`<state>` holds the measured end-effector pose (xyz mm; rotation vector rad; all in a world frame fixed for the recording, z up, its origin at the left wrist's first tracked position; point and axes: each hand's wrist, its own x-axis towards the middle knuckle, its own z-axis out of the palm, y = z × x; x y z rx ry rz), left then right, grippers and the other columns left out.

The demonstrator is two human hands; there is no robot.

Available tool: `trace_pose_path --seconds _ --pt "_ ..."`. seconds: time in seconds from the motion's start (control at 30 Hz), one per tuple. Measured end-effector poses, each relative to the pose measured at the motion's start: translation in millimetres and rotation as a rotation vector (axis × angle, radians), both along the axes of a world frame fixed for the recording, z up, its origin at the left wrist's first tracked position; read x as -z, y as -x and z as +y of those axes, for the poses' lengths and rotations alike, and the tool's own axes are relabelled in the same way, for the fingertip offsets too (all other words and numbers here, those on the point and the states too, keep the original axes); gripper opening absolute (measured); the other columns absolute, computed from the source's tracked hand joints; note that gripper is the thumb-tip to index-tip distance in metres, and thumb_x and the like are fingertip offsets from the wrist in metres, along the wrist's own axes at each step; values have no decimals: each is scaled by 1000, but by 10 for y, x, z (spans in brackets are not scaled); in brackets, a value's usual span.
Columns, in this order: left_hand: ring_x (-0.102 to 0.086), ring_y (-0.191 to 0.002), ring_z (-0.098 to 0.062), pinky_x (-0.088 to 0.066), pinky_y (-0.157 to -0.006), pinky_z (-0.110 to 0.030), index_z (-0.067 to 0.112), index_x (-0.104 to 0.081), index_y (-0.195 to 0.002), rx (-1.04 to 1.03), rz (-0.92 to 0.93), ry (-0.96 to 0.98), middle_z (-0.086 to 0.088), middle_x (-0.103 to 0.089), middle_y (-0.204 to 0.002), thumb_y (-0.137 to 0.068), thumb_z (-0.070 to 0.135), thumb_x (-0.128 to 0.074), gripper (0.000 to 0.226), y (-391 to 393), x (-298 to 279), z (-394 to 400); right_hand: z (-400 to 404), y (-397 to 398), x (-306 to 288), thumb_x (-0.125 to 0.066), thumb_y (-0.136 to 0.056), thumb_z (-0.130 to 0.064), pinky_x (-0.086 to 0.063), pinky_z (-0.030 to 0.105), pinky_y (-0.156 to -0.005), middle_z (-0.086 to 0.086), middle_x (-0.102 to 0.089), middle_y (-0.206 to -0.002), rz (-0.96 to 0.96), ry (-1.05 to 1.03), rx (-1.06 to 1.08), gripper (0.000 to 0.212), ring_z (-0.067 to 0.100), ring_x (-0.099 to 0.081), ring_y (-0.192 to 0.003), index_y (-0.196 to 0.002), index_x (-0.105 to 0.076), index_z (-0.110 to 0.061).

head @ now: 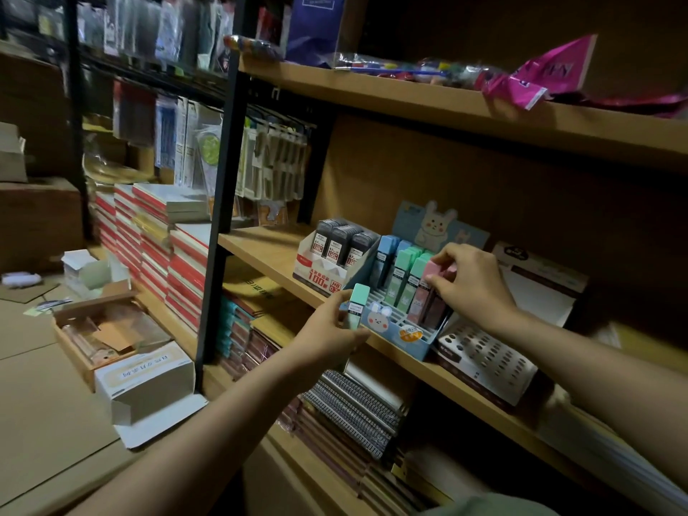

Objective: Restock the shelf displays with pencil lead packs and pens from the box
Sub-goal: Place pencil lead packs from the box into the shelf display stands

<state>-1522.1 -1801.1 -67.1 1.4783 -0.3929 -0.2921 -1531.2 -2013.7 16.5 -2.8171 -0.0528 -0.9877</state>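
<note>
Head view: a green lead pack [356, 306] is held upright in the left hand [327, 329], its long side pointing up and down. It is kept just beside the front left corner of the blue bunny display [400, 335], which is set near the front edge of the wooden shelf [268, 247]. Empty slots are seen at the front of the display, just to the right of the pack, so the left hand is nearer to them. A pink lead pack [433, 277] standing in the display is pinched at its top by the right hand [471, 283]. An opened box [149, 381] is left on the floor, well apart.
</note>
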Motion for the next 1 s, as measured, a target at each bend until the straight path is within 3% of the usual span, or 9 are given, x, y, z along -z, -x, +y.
trace_pose_path --seconds 0.17,0.27,0.37,0.5,0.63,0.73,0.83,0.9,1.0 --pt "-61 -97 -18 -57 -67 -21 22 -31 -149 -17 22 34 -10 -45 -137 -94 6 -56 63 7 6 -27 26 -22 103 -77 -81 -18 -52 27 -74 3 -63 -97 -23 19 12 19 14 -58 -83 -97 -67 -12" --pt "-63 -90 -15 -59 -75 -31 22 -37 -146 -24 -18 45 5 -54 -114 -94 7 -57 57 20 26 -54 29 -11 103 -75 -83 -19 -50 27 -75 3 -62 -99 -18 49 21 21 14 -56 -85 -100 -67 -10" --pt "-66 -93 -19 -57 -87 -44 21 -44 -141 -39 -41 58 0 -59 -104 -95 9 -57 49 14 53 -86 39 23 71 -72 -86 -20 -49 27 -77 4 -58 -106 -12 66 29 27 14 -55 -89 -110 -67 -9" --pt "-66 -94 -14 -57 -79 -30 27 -49 -135 -16 -104 70 0 -65 -106 -96 14 -56 41 14 69 -119 143 131 28 -68 -89 -19 -47 12 -71 1 -61 -104 -137 -98 -128 24 8 -60 -83 -113 -65 -15" --pt "-65 -79 1 -50 -64 -16 28 -51 -132 -2 -170 76 2 -65 -103 -96 17 -56 39 33 59 -164 372 174 78 -72 -87 -26 -57 18 -62 -4 -69 -89 225 -460 -260 28 5 -69 -68 -113 -60 -25" --pt "-63 -74 5 -48 -60 -13 24 -52 -133 -1 -229 62 4 -64 -98 -96 15 -56 39 54 39 -188 473 134 115 -75 -84 -19 -60 26 -65 3 -71 -90 313 -531 -283 29 9 -72 -69 -109 -60 -21" --pt "-59 -104 -3 -54 -84 -27 23 -49 -134 -86 -309 -59 -1 -57 -123 -95 22 -57 40 21 48 -187 438 56 7 -77 -81 -18 -61 28 -69 3 -71 -90 273 -451 -234 27 10 -72 -72 -103 -61 -20" --pt "-38 -129 -14 -37 -110 -36 25 -43 -138 -210 -431 -291 -1 -38 -140 -95 31 -57 45 -52 105 -167 358 -9 -144 -77 -82 -22 -57 23 -68 -1 -69 -92 160 -327 -181 27 9 -69 -77 -103 -60 -20" --pt "-8 -145 -22 -19 -119 -42 33 -33 -145 -207 -615 -559 5 -11 -156 -94 41 -54 55 -135 204 -136 264 -93 -340 -77 -82 -24 -47 14 -63 -5 -66 -88 -1 -152 -121 24 8 -65 -77 -100 -61 -21"
